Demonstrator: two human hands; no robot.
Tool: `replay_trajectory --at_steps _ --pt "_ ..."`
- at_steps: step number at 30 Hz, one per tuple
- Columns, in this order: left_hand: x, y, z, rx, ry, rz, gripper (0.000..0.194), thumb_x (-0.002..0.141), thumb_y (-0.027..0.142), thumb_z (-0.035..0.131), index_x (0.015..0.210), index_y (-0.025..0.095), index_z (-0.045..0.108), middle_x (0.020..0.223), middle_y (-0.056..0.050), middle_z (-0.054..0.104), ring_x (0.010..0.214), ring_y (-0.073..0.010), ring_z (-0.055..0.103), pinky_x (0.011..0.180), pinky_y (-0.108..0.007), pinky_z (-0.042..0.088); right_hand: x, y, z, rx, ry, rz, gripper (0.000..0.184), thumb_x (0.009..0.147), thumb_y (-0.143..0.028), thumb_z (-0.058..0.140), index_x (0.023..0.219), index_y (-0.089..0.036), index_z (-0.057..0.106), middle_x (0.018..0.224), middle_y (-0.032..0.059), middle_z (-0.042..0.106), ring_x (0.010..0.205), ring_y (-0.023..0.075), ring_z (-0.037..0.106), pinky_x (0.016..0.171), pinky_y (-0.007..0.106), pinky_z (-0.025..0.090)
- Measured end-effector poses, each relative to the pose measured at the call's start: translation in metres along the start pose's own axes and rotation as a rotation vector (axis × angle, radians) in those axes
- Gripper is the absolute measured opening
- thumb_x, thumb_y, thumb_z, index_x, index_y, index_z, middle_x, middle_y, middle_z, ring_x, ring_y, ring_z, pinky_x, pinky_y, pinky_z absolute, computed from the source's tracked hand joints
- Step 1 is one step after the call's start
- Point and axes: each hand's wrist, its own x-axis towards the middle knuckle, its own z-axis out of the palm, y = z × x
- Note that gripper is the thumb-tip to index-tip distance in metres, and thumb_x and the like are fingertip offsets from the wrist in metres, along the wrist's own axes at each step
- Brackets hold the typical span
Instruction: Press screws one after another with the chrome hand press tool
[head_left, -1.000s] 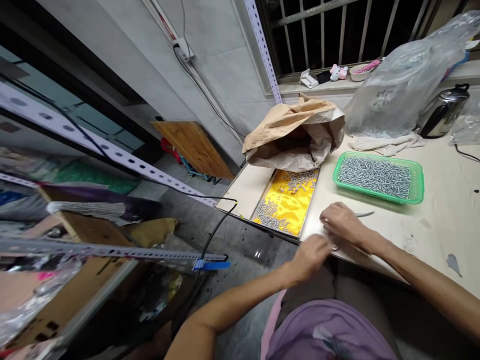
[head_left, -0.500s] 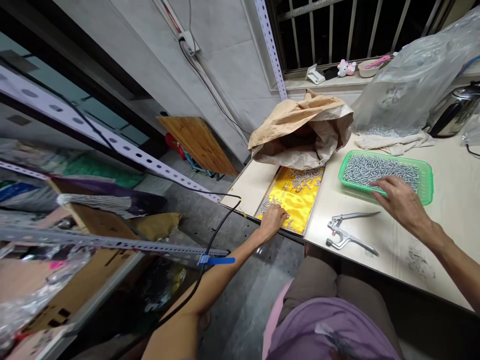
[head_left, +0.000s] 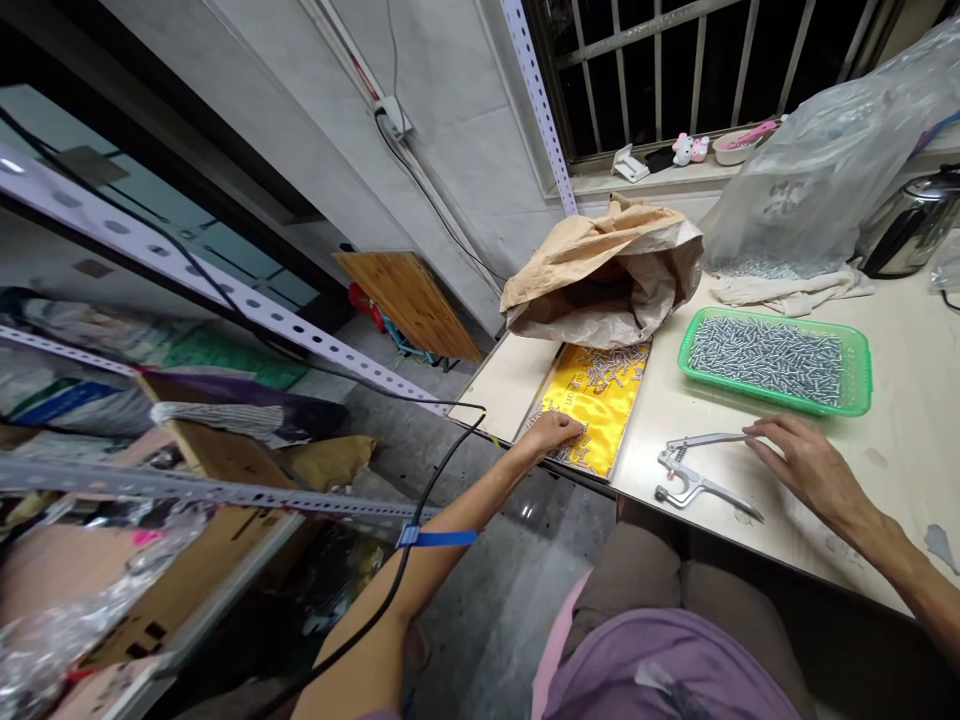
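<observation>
Lower R of ctr we've got metal pliers (head_left: 696, 482), prob stiff, med wt, best held by both handles; our R hand (head_left: 814, 470) is loosely open near one, L hand (head_left: 550, 431) curled at screws (head_left: 611, 368), grip unclear.

Colour log: satin cloth (head_left: 611, 425) bright golden yellow, dark lettering printed on it; metal pins (head_left: 765, 358) silver-grey. Plastic basket (head_left: 857, 372) translucent green. Hand pliers (head_left: 688, 482) silver-grey. Tabletop (head_left: 795, 480) pale cream, a few grey smudges. Sack (head_left: 592, 248) tan-brown outside, whitish lining. Upright perforated rail (head_left: 541, 105) pale lilac, regular pattern of dark holes. Wooden board (head_left: 409, 300) orange-brown, streaked grain. Cable tie (head_left: 442, 538) blue. Shirt (head_left: 675, 650) muted purple; trousers (head_left: 637, 575) grey-brown. Kettle (head_left: 909, 225) silver and black. Figurines (head_left: 690, 150) white and pink.
</observation>
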Motion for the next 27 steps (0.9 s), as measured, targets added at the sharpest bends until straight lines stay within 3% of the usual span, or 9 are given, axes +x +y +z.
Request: replay_trajectory --at_steps 2,5,8,10,13,18,22,25,27 --pt "0.004 0.012 -0.004 -0.093 0.02 -0.009 0.038 0.068 0.048 0.065 0.058 0.012 0.06 0.054 0.0 0.055 0.047 -0.0071 0.041 0.048 -0.021 0.031 0.0 -0.001 0.0 0.008 -0.007 0.001 0.034 0.095 -0.037 0.037 0.095 -0.02 0.066 0.093 0.0096 0.065 0.088 0.023 0.063 0.076 0.036 0.049" --pt "0.009 0.036 -0.019 -0.171 0.162 0.177 0.043 0.073 0.052 0.062 0.084 0.01 0.069 0.079 -0.006 0.068 0.06 -0.0092 0.051 0.056 -0.021 0.04 -0.001 -0.003 0.001 0.022 -0.015 0.01 0.036 0.096 -0.038 0.035 0.094 -0.02 0.066 0.092 0.0093 0.066 0.087 0.0227 0.063 0.075 0.036 0.05" --pt "0.011 0.05 -0.029 0.04 0.312 0.341 0.041 0.077 0.045 0.061 0.099 0.012 0.07 0.092 -0.008 0.07 0.073 -0.0135 0.058 0.066 -0.024 0.045 -0.003 -0.004 0.003 0.041 -0.012 0.018 0.038 0.096 -0.039 0.033 0.095 -0.019 0.066 0.092 0.01 0.066 0.086 0.0229 0.064 0.075 0.036 0.051" --pt "0.01 0.048 -0.023 0.307 0.285 0.309 0.031 0.077 0.04 0.063 0.086 0.012 0.072 0.085 -0.007 0.071 0.075 -0.0159 0.061 0.069 -0.025 0.045 -0.006 -0.006 0.003 0.064 -0.02 0.026 0.039 0.096 -0.039 0.032 0.094 -0.019 0.066 0.092 0.0103 0.066 0.084 0.0226 0.064 0.072 0.036 0.051" --pt "0.003 0.032 -0.001 0.642 0.11 0.12 0.021 0.075 0.034 0.065 0.076 0.015 0.072 0.08 -0.007 0.072 0.075 -0.0185 0.064 0.066 -0.025 0.046 -0.012 -0.012 0.005 0.125 -0.068 0.052 0.038 0.096 -0.037 0.032 0.092 -0.021 0.066 0.092 0.0096 0.067 0.083 0.0216 0.065 0.072 0.035 0.052" --pt "-0.006 0.014 0.022 0.822 0.085 0.054 0.019 0.077 0.021 0.057 0.085 0.016 0.072 0.09 -0.009 0.073 0.088 -0.0216 0.066 0.071 -0.026 0.046 -0.025 -0.027 0.01 0.196 -0.198 0.073 0.035 0.096 -0.035 0.033 0.092 -0.022 0.066 0.088 0.0083 0.065 0.082 0.0205 0.064 0.071 0.034 0.052" --pt "-0.007 0.021 0.019 0.765 0.114 0.121 0.02 0.077 0.018 0.053 0.081 0.013 0.072 0.086 -0.01 0.072 0.084 -0.0215 0.066 0.072 -0.027 0.046 -0.036 -0.037 0.021 0.155 -0.28 0.013 0.029 0.095 -0.035 0.039 0.095 -0.021 0.065 0.084 0.0074 0.064 0.079 0.0198 0.063 0.068 0.032 0.049" --pt "-0.011 0.031 0.029 0.496 0.112 0.205 0.018 0.077 0.02 0.054 0.076 0.013 0.07 0.077 -0.006 0.07 0.073 -0.0162 0.063 0.066 -0.023 0.045 -0.039 -0.043 0.029 0.067 -0.307 0.006 0.024 0.094 -0.03 0.042 0.095 -0.02 0.064 0.083 0.0067 0.062 0.076 0.0187 0.06 0.067 0.03 0.044" --pt "-0.017 0.038 0.046 0.25 0.029 0.212 0.018 0.076 0.025 0.056 0.074 0.012 0.069 0.068 -0.003 0.067 0.061 -0.0121 0.058 0.058 -0.021 0.042 -0.038 -0.047 0.03 -0.007 -0.347 0.027 0.024 0.094 -0.023 0.04 0.09 -0.019 0.063 0.081 0.0061 0.06 0.074 0.0178 0.058 0.066 0.03 0.041"
